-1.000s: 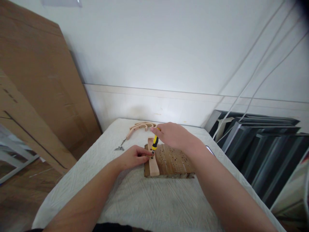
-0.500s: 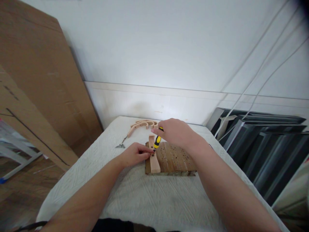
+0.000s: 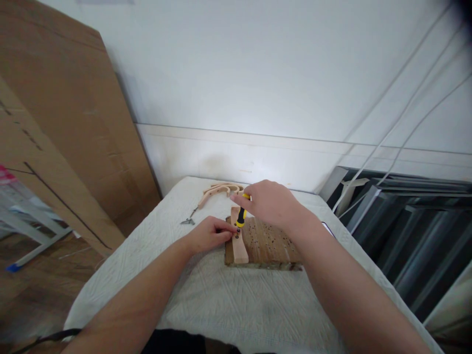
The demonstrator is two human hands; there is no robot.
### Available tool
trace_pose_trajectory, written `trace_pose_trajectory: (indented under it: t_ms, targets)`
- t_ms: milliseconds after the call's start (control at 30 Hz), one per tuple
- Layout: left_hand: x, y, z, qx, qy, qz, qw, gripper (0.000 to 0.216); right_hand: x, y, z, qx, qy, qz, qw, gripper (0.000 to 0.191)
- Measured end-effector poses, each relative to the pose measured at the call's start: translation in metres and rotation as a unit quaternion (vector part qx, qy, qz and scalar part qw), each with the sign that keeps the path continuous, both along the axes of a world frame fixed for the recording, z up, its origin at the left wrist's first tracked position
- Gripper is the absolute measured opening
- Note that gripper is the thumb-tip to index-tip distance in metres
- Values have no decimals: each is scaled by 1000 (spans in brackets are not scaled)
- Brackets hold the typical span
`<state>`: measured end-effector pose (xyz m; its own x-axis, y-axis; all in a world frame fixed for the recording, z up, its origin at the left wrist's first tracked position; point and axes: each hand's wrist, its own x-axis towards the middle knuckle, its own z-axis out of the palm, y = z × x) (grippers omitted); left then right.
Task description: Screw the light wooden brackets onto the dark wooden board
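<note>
My right hand (image 3: pixel 271 204) is closed round the top of a yellow and black screwdriver (image 3: pixel 241 216), which points down and leans slightly. Its tip meets a screw near a hole in a pale curved wooden piece (image 3: pixel 240 251). That piece lies on the left end of a brown wooden block (image 3: pixel 273 246) pitted with many small holes. From the left, my left hand (image 3: pixel 208 235) reaches in with thumb and forefinger pinched close to the tip, against the wooden piece. Whether the fingertips hold the screw is too small to tell.
Behind the block lie curved wooden pieces (image 3: pixel 217 191) with a metal fitting (image 3: pixel 188 221) to their left. A white cloth (image 3: pixel 236 305) covers the table. Cardboard (image 3: pixel 84 113) leans at left, dark frames (image 3: pixel 416 236) stack at right, and white cables (image 3: pixel 391 132) hang there.
The whole view has shifted slightly, so things sit a little further right. The screwdriver stands somewhat more upright in my right hand. My left hand keeps its place at the tip.
</note>
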<state>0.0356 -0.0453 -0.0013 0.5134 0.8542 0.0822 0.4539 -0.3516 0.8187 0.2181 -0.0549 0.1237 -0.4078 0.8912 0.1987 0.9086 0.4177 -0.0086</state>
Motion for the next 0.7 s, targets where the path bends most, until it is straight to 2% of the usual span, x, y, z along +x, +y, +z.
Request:
trace_pose_trajectory:
  t_ms: [133, 300, 500, 600, 700]
  targets:
    - [0, 0, 0, -3, 3, -7, 1000, 32, 3, 5, -4, 14, 21, 57, 998, 39]
    - [-1, 1, 0, -4, 1, -8, 1000, 32, 8, 6, 0, -19, 35, 121, 992, 34]
    - [0, -1, 3, -9, 6, 5, 1000, 32, 5, 5, 2, 28, -1, -18, 999, 62]
    - [0, -1, 3, -6, 2, 2, 1000, 32, 2, 6, -1, 18, 1, -34, 999, 60]
    - [0, 0, 3, -5, 0, -2, 1000, 32, 1, 6, -3, 1, 14, -16, 1000, 52]
